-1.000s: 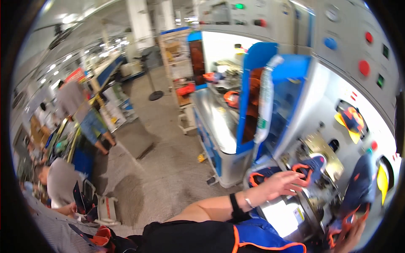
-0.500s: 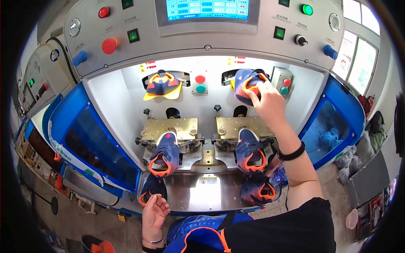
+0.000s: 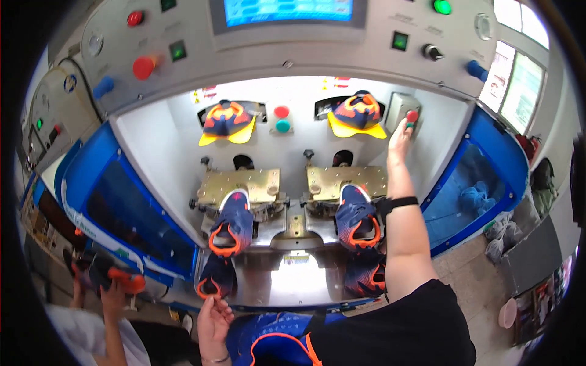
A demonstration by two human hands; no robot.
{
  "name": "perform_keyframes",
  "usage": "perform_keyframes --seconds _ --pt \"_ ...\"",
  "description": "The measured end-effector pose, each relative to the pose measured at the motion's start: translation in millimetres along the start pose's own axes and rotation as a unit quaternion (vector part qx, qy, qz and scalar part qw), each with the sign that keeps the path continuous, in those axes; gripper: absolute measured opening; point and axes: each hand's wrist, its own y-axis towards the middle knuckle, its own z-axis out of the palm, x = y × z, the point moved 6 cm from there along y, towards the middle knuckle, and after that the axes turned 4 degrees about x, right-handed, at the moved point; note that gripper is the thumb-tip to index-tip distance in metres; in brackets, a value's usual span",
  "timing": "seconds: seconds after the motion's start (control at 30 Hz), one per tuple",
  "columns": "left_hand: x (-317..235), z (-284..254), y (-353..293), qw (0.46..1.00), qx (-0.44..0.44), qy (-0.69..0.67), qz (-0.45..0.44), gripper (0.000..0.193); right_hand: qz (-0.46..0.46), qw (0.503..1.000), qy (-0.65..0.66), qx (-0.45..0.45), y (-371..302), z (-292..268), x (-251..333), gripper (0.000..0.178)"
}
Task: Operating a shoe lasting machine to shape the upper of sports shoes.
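Observation:
My right hand (image 3: 400, 139) reaches into the machine with fingers extended, its fingertips at the green button of the small control box (image 3: 398, 111) on the right wall. To its left, a navy and orange shoe upper (image 3: 360, 113) with a yellow lower edge sits on the back-right form. A similar upper (image 3: 226, 122) covers the back-left form. My left hand (image 3: 215, 323) is empty, fingers loosely bent and apart, just below a dark shoe (image 3: 217, 274) with an orange collar. Two navy shoes (image 3: 232, 222) rest toes up against brass-coloured plates; another shoe (image 3: 364, 274) lies at the front right.
Between the back forms is a second red and green button pair (image 3: 282, 119). Blue side doors (image 3: 470, 180) flank the opening. Overhead runs a control panel (image 3: 287, 64) with a screen. At lower left a co-worker's hands (image 3: 113, 299) hold dark shoes with orange parts.
My right hand has left the back-right upper, now seated with its yellow edge showing, and moved right to the button box. The view has shifted slightly. A co-worker has appeared at lower left.

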Motion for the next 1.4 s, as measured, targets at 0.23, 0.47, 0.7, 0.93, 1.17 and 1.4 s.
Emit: perform_keyframes --seconds 0.23,0.47,0.7,0.93,1.17,1.4 --pt "4 7 18 0.997 0.064 0.039 -0.035 0.018 0.079 0.962 0.234 0.116 9 -35 -29 0.059" --pt "-21 -71 40 0.926 -0.080 0.306 0.207 0.014 -0.178 0.873 0.249 0.380 -265 -126 169 0.024" --pt "-39 -90 68 0.548 -0.094 0.765 0.324 0.025 -0.134 0.653 0.083 0.741 -496 -98 109 0.009" --pt "-32 -105 100 0.518 -0.010 0.820 0.243 0.029 -0.133 0.591 -0.075 0.792 -563 -59 38 0.021" --pt "-74 -78 105 0.670 0.064 0.711 0.205 0.034 -0.023 0.605 -0.167 0.778 -593 -65 -7 0.024" --pt "-22 -12 128 0.635 0.293 0.710 0.082 0.030 0.018 0.684 -0.097 0.722 -564 -35 -23 0.026"
